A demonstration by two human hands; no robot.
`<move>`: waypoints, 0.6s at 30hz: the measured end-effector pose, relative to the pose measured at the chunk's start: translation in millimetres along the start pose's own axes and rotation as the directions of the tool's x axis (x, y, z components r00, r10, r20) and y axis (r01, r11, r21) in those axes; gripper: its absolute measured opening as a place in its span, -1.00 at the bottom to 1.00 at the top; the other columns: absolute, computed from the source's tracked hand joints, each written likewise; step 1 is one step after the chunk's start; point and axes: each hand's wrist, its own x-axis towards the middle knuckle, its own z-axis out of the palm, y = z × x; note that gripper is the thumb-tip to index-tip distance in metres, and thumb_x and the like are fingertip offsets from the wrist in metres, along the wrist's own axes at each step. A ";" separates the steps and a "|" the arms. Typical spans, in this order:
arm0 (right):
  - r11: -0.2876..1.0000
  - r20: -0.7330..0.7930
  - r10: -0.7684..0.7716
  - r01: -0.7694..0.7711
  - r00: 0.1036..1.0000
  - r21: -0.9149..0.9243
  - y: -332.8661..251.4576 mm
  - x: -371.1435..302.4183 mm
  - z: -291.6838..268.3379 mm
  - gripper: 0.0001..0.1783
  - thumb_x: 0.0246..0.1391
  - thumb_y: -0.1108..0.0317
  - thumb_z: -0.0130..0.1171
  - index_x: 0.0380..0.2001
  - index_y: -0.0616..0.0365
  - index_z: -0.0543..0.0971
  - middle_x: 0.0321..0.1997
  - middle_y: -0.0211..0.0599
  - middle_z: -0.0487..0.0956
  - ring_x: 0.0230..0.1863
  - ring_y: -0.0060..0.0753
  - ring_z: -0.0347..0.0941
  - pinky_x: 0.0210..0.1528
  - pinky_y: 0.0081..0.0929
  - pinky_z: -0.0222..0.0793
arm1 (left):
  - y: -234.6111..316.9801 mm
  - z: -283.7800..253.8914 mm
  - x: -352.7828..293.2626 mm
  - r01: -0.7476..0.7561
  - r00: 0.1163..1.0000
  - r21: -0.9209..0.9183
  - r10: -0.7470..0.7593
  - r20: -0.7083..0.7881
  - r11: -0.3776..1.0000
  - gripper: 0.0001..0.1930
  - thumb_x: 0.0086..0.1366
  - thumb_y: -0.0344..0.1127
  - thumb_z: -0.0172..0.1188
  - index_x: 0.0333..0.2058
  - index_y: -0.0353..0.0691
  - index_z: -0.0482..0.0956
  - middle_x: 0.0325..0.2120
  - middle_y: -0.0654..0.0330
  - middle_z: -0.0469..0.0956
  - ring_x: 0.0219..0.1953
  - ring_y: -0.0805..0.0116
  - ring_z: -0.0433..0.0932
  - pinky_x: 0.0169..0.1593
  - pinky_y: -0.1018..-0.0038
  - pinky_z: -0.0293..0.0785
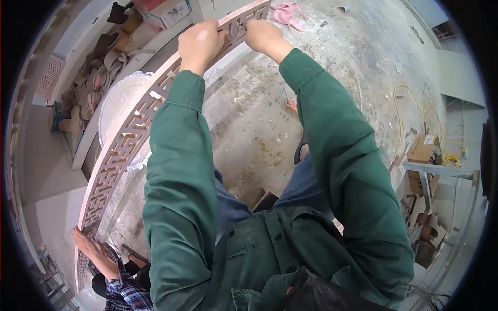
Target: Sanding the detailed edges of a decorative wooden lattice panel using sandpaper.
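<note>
A long, pinkish lattice panel (115,152) with cut-out geometric openings runs from the top middle down to the lower left. My left hand (199,44) is closed at the panel's upper stretch, its fingertips against the lattice. Close to its right, my right hand (265,38) is also closed, knuckles up, against the panel's right edge. Whatever the fingers of either hand pinch is hidden by the hands. At the lower left, another person's hand (93,251) lies on the same panel; that person wears a plaid sleeve (127,290).
Behind the panel stands a round, whitish tub (120,98). Shelves at the left hold shoes (106,46) and scraps. A pink cloth (287,14) lies on the stained floor (249,109). To the right are a yellow hose (398,111), a cardboard box (423,149) and a metal frame (441,168).
</note>
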 end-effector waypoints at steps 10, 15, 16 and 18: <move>0.990 -0.125 -0.134 0.128 0.983 -0.054 4.1 -16.6 -0.7 -0.74 0.03 0.42 -0.09 -0.29 0.30 0.54 -0.25 0.01 0.60 -0.18 -0.02 0.57 -0.20 -0.15 0.50 | -0.3 2.3 1.0 -0.005 1.000 -0.019 0.005 -0.020 1.000 -0.68 0.08 -0.05 0.20 -0.38 -0.21 0.59 -0.46 -0.03 0.60 -0.34 0.00 0.59 -0.27 0.19 0.49; 0.980 -0.218 -0.198 0.189 0.956 -0.059 -1.8 -31.7 13.5 -0.75 0.01 0.44 -0.08 -0.29 0.33 0.52 -0.31 -0.03 0.60 -0.27 0.00 0.58 -0.27 -0.19 0.52 | -6.1 -2.7 -3.4 0.019 0.999 0.003 -0.019 0.026 1.000 -0.67 0.09 -0.04 0.20 -0.38 -0.21 0.59 -0.44 -0.03 0.60 -0.33 -0.01 0.59 -0.26 0.19 0.49; 0.978 -0.217 -0.206 0.198 0.954 -0.059 -0.7 -36.5 17.9 -0.75 0.01 0.44 -0.08 -0.29 0.33 0.52 -0.31 -0.03 0.60 -0.27 0.00 0.58 -0.27 -0.19 0.52 | -7.5 -3.4 -3.7 0.026 0.999 0.004 -0.027 0.030 1.000 -0.67 0.09 -0.03 0.20 -0.38 -0.21 0.59 -0.44 -0.02 0.60 -0.33 -0.01 0.59 -0.26 0.19 0.49; 0.988 -0.179 -0.119 0.100 0.977 -0.115 -2.7 -52.0 20.9 -0.75 0.00 0.44 -0.07 -0.27 0.34 0.49 -0.36 -0.08 0.59 -0.33 0.03 0.57 -0.29 -0.19 0.52 | -8.2 -2.4 -7.5 0.033 0.998 0.003 -0.033 0.046 0.999 -0.66 0.09 -0.03 0.20 -0.38 -0.21 0.59 -0.44 -0.02 0.61 -0.32 -0.01 0.59 -0.25 0.19 0.49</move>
